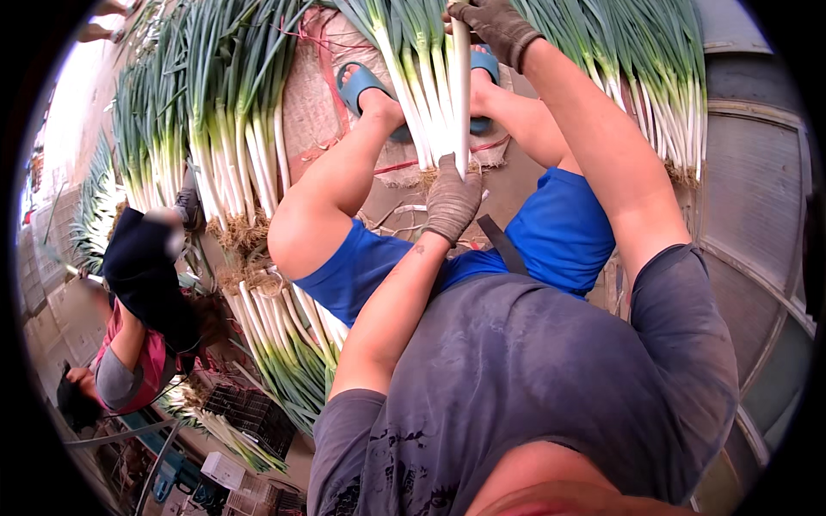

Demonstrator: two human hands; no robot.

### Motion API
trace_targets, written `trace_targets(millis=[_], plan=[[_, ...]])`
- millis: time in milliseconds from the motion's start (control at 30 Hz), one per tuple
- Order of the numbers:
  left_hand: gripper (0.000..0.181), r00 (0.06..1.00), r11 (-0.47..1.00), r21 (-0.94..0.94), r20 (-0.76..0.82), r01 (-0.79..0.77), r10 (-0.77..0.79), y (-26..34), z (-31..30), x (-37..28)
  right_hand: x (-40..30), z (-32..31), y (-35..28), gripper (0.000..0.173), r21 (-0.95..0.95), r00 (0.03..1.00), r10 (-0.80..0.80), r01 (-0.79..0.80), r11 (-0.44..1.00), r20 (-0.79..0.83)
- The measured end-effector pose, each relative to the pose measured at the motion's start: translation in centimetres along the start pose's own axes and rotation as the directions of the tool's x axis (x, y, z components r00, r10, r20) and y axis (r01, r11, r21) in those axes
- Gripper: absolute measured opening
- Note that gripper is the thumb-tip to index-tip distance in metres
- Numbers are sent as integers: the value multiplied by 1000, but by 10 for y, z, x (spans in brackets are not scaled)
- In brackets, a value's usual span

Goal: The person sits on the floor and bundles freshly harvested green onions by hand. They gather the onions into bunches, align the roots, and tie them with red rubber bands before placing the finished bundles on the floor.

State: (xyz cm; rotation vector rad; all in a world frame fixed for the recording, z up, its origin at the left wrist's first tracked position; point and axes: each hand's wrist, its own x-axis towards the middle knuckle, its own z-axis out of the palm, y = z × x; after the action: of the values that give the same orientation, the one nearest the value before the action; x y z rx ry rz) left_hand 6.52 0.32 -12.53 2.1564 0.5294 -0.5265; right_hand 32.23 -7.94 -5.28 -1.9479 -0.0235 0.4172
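My left hand (453,201), in a brown knit glove, grips the lower end of a thick white Welsh onion stalk (461,97). Further up the same stalk, my gloved right hand (495,29) has its fingers around it; the leaf end is out of view or hidden there. Right beside the stalk, a small group of Welsh onions (413,84) lies between my feet, roots toward me. A woven sack (400,169) is spread beneath them. My feet wear teal slippers (362,82).
Onion bundles lie to the left (239,142) and right (658,109), with another bundle (277,335) by my left hip. A co-worker (129,361) crouches at left. Behind them are a black plastic crate (251,413) and a metal frame (161,464). Panelled doors (748,193) edge the right.
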Motion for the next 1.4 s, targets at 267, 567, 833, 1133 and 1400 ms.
trace_targets(millis=[267, 567, 833, 1133, 1400], plan=[[43, 944, 858, -413, 8, 305, -331, -67, 72, 76, 88, 92, 106, 40, -297, 992, -91, 115, 948, 92], [35, 605, 231, -641, 455, 731, -653, -149, 126, 118, 109, 163, 178, 56, -562, 978, 183, -98, 822, 98], [37, 667, 350, -604, 442, 715, -599, -140, 128, 120, 118, 175, 181, 41, -686, 980, 199, -134, 715, 16], [36, 547, -5, -726, 523, 688, -654, -140, 133, 123, 84, 155, 194, 35, -683, 995, -34, -43, 729, -98], [30, 533, 227, -522, 566, 822, -629, -127, 118, 124, 98, 160, 194, 34, -732, 946, 322, -239, 638, -28]])
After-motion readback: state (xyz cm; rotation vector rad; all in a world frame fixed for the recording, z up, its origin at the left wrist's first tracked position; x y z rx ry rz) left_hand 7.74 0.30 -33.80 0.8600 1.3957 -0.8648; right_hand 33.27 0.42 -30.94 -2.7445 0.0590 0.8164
